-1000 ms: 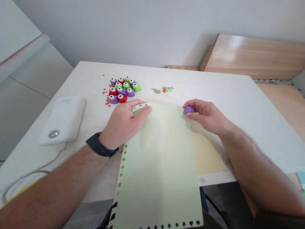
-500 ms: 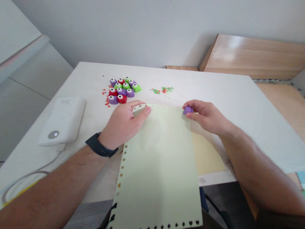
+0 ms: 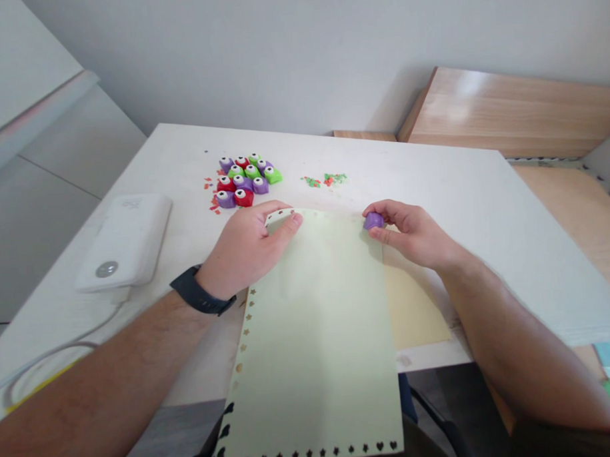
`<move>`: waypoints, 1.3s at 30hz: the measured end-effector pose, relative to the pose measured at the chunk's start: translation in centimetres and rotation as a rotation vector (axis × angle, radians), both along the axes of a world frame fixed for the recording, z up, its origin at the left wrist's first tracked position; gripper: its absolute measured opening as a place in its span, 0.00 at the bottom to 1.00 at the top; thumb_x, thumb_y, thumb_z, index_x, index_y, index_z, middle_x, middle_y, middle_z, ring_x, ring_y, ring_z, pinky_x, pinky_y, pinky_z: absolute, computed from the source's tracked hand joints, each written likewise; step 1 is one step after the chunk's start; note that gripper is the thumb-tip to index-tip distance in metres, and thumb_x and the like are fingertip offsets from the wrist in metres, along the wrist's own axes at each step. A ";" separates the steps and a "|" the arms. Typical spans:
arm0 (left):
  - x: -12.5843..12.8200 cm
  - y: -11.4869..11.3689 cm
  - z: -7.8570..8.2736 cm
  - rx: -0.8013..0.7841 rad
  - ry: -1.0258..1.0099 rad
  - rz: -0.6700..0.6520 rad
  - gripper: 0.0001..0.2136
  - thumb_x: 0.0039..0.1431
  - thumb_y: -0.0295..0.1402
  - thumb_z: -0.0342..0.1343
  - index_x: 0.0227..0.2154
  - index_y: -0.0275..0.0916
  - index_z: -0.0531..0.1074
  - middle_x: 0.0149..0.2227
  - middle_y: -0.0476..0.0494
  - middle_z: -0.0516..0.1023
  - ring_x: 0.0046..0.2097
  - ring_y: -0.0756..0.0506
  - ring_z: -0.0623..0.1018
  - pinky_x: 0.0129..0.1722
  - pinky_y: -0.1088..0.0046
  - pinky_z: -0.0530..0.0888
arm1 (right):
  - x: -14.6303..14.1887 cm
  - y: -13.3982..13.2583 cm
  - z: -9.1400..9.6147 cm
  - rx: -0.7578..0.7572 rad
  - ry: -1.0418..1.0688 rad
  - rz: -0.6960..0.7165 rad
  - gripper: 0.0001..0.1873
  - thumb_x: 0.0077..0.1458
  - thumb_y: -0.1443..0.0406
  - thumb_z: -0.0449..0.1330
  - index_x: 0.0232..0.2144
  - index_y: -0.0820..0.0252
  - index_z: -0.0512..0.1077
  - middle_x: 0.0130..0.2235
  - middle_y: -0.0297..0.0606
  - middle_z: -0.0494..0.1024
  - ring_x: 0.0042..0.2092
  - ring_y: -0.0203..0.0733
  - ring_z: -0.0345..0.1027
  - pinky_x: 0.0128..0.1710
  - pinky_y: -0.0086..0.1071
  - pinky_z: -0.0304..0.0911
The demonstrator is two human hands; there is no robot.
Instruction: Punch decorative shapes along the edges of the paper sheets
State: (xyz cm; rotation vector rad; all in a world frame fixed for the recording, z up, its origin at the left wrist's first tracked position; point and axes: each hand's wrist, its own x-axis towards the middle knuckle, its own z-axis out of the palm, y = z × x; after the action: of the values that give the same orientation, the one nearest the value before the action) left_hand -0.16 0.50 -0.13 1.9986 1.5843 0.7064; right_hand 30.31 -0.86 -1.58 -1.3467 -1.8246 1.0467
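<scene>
A pale green sheet of paper [image 3: 323, 334] slopes over the table's front edge, with star and heart cut-outs along its left, bottom and top edges. My left hand [image 3: 255, 247] pinches its upper left part, thumb on top and fingers behind. At the upper right corner, my right hand [image 3: 410, 235] grips a small purple craft punch [image 3: 373, 221] between thumb and fingers. The punch sits at the sheet's top edge; whether paper lies in its slot I cannot make out. Beyond my left hand stand several red, green and purple craft punches [image 3: 244, 196] in a cluster.
A white power bank [image 3: 125, 241] with a cable [image 3: 88, 336] lies at the left. Paper scraps [image 3: 334, 179] are scattered near the punches and mid-table. Under the green sheet, a yellowish sheet [image 3: 415, 304] rests on the white table [image 3: 474, 202]. A wooden panel [image 3: 511, 111] stands at the back right.
My right hand has shifted slightly left along the sheet's top edge with the purple punch. My left hand keeps its hold on the paper.
</scene>
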 end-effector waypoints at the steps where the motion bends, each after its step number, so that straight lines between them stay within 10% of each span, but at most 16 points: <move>1: 0.0 0.0 0.0 0.000 0.000 0.001 0.23 0.65 0.53 0.55 0.46 0.40 0.81 0.26 0.49 0.79 0.21 0.48 0.65 0.25 0.69 0.63 | 0.0 0.0 0.0 -0.006 0.008 -0.002 0.15 0.60 0.59 0.68 0.48 0.55 0.78 0.43 0.40 0.80 0.44 0.46 0.71 0.49 0.42 0.66; 25: -0.2 0.1 -0.2 -0.027 -0.004 -0.004 0.21 0.65 0.51 0.54 0.46 0.41 0.81 0.27 0.47 0.80 0.31 0.42 0.77 0.30 0.69 0.67 | -0.6 0.5 0.0 -0.097 0.380 -0.253 0.21 0.55 0.52 0.73 0.46 0.56 0.79 0.42 0.39 0.83 0.43 0.43 0.74 0.51 0.40 0.66; 39: -0.2 0.4 -0.6 0.007 -0.031 -0.058 0.19 0.67 0.48 0.53 0.44 0.40 0.81 0.43 0.44 0.87 0.38 0.41 0.81 0.40 0.65 0.72 | -0.8 0.6 0.0 -0.139 0.486 -0.257 0.18 0.62 0.49 0.66 0.45 0.53 0.79 0.48 0.41 0.85 0.48 0.45 0.77 0.49 0.40 0.67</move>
State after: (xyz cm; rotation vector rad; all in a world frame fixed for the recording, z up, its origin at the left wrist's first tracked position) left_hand -0.41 0.90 -0.72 2.0205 1.5025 0.7178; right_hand 29.54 -0.27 -1.61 -1.2299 -1.2099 1.2454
